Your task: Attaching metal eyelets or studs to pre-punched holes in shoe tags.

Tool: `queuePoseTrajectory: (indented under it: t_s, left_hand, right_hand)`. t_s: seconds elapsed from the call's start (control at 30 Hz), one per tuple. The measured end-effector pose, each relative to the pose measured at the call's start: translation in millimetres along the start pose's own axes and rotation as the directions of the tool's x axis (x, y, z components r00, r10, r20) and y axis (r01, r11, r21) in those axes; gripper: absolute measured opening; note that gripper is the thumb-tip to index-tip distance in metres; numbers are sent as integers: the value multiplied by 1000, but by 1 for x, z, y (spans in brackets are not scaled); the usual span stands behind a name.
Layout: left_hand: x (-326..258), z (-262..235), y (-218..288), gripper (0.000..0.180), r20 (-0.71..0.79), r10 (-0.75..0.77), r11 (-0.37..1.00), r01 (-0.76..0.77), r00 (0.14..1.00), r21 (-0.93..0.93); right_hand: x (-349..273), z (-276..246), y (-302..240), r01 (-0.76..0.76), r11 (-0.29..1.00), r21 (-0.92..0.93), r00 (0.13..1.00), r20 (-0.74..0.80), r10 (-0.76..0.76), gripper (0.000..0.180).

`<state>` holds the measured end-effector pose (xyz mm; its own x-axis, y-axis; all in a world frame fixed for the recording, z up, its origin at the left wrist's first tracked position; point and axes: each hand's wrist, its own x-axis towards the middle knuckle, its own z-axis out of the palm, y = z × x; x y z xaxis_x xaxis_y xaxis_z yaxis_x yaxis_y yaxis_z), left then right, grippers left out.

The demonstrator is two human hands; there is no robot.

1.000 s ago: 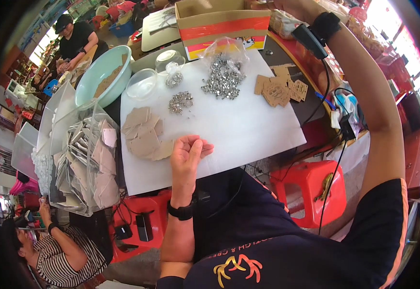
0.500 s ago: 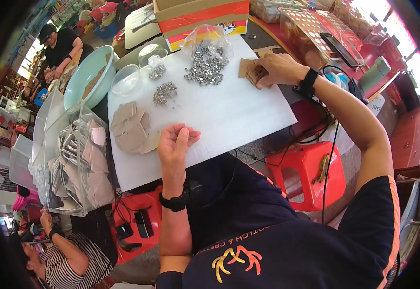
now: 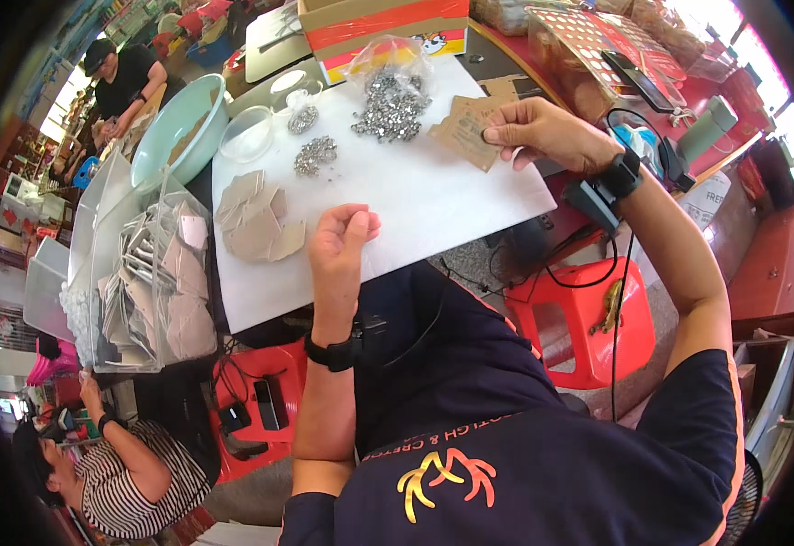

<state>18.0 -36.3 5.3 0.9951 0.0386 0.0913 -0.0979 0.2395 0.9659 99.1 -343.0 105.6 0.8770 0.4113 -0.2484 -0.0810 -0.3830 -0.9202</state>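
Observation:
Between thumb and fingers, my right hand [image 3: 552, 135] grips a brown cardboard card [image 3: 463, 135] over the right side of the white board [image 3: 397, 223]. My left hand [image 3: 341, 244] hovers at the board's near edge, thumb against curled fingers; whatever might be in them is hidden. Just left of it lies a loose pile of brown cards [image 3: 249, 218]. Farther back are a small heap of silvery metal bits [image 3: 315, 156] and a larger heap of shiny pieces [image 3: 390, 107] spilling from a clear plastic bag [image 3: 406, 59].
Left of the board stand a clear bin [image 3: 147, 362] full of cards and a pale green basin [image 3: 171, 127]. A printed cardboard box [image 3: 388, 41] sits at the back. Red stools [image 3: 579, 337] stand below. Two other people are at the left.
My right hand has lifted the card, which now faces up more flatly. My left hand has shifted slightly right and its fingers are more curled.

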Motion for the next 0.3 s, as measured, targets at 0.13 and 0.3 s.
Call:
queuePoseTrajectory:
  t_s: [0.13, 0.3]
  left_hand:
    - [-19, 19, 18, 22, 103, 13, 998, -19, 995, 65]
    - [-37, 21, 27, 25, 176, 52, 999, -53, 983, 2]
  right_hand:
    - [-9, 44, -9, 0, 981, 194, 992, 127, -26, 22]
    - [-8, 92, -21, -6, 959, 282, 954, 288, -79, 26]
